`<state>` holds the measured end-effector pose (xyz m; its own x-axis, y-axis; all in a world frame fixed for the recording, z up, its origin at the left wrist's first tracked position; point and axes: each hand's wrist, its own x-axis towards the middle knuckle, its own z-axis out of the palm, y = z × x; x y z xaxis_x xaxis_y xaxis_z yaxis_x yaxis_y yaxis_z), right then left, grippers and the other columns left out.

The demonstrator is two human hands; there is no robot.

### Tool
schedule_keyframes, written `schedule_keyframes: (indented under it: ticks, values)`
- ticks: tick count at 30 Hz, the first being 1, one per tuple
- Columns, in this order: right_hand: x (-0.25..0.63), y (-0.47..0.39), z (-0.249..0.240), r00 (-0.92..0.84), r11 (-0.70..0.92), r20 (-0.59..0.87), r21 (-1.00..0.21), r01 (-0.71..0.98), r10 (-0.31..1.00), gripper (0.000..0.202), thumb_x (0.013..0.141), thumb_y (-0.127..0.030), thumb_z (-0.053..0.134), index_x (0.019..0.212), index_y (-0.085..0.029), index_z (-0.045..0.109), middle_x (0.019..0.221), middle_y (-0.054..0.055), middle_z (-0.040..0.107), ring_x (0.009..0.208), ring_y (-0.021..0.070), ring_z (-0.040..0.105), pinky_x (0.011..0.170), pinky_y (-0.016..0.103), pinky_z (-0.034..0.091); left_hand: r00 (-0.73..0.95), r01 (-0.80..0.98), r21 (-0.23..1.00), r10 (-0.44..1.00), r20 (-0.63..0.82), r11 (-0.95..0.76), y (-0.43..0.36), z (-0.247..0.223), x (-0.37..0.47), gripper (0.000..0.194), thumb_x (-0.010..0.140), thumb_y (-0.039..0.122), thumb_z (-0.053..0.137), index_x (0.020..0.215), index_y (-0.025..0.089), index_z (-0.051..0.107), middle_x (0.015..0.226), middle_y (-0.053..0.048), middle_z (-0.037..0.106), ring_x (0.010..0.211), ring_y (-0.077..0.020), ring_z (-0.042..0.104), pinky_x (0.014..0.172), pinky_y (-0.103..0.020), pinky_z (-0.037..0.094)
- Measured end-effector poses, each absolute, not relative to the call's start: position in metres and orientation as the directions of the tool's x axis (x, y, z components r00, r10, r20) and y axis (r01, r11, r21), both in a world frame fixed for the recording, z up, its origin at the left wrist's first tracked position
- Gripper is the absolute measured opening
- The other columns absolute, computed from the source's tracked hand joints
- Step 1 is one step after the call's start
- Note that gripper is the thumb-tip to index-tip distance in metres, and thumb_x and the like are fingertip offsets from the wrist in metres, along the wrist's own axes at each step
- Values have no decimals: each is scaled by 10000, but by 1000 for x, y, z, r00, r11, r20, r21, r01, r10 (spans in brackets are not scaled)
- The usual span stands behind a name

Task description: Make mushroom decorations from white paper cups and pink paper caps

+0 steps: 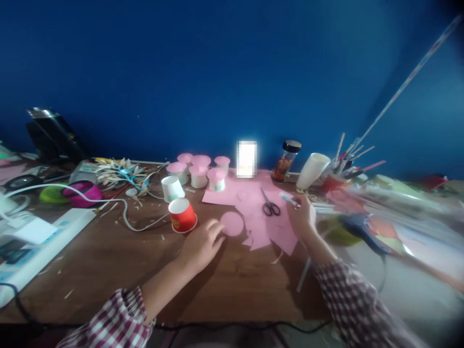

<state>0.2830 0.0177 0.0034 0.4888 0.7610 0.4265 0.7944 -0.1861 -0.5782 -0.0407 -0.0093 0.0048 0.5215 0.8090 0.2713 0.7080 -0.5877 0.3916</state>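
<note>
My left hand (206, 241) has its fingers bent together at the left edge of a round pink paper disc (232, 224), pinching or touching it. On the right, my right hand (302, 212) is closed on a small white tube (289, 198), its tip poking out past the fingers. Between the hands lie cut pink paper sheets (261, 193) with black-handled scissors (271, 208) on top. A red paper cup (183, 216) stands just beyond my left hand, and a white cup (172, 188) is behind it. Several short cups topped with pink discs (216, 176) stand farther back.
A power strip (47, 241) and white cable (126, 217) lie on the left. At the back right stand a lidded jar (286, 159) and a white cup-like container (313, 170). A blue glue gun (366, 233) and plastic-wrapped items crowd the right side.
</note>
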Motion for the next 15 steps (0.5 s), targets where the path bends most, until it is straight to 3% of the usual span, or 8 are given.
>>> schedule_keyframes:
  ticks: [5, 9, 12, 15]
  values:
    - [283, 13, -4, 436, -216, 395, -490, 845, 808, 226, 763, -431, 586, 796, -208, 585, 758, 45, 585, 690, 214, 516, 633, 333, 390, 432, 794, 339, 861, 267, -504, -6, 7, -33, 314, 886, 252, 489, 1186, 160, 506, 1099, -113, 603, 990, -228, 617, 829, -336, 507]
    - [274, 9, 5, 329, -124, 467, -417, 901, 821, 227, 791, -424, 593, 830, -201, 605, 977, 108, 582, 932, 287, 518, 799, 427, 406, 284, 927, 207, 946, 153, -312, 0, 11, -23, 456, 885, 430, 466, 1209, 112, 501, 1072, -158, 597, 859, -254, 651, 659, -325, 510]
    - [257, 2, 18, 199, 7, 528, -362, 932, 825, 138, 828, -322, 574, 891, -206, 612, 1057, 102, 576, 1017, 280, 507, 882, 430, 394, 274, 926, 249, 959, 71, -283, 6, 13, -17, 371, 850, 452, 507, 1068, 159, 573, 1051, -134, 593, 817, -248, 647, 577, -299, 471]
    - [234, -12, 33, -36, 206, 467, -318, 926, 883, 109, 857, -261, 557, 923, -201, 619, 997, 94, 608, 904, 242, 560, 786, 368, 446, 295, 895, 333, 954, 54, -296, 11, 13, -13, 218, 810, 369, 565, 938, 195, 594, 988, -94, 601, 788, -227, 637, 574, -289, 449]
